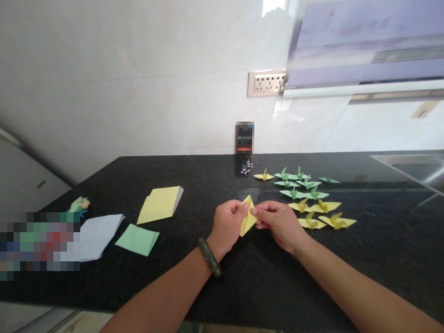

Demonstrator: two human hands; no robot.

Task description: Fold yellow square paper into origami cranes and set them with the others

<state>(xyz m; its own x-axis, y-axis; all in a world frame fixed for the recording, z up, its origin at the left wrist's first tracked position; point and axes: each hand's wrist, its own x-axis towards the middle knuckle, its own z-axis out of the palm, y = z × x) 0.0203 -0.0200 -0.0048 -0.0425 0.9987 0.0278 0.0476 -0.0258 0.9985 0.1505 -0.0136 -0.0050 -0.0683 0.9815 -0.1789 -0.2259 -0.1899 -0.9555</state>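
Note:
A folded piece of yellow origami paper (248, 219) is held over the dark countertop, pointed at its top and bottom. My left hand (227, 222) grips its left side, thumb pressed on the face; a dark bangle circles that wrist. On the other side, my right hand (277, 219) pinches the right edge between thumb and fingers. Just beyond my right hand sit several folded yellow paper cranes (338, 222). Behind these stand several green paper cranes (293, 193), and one yellow crane (264, 176) is set apart at the back left of the group.
A stack of yellow-topped paper sheets (159, 203) and green sheets (138, 239) lie on the counter (194, 175) at left, near white paper (100, 238). By the wall stands a blurred-out upright object (244, 138) with a beaded strand (247, 167). A sink (416, 166) is at far right.

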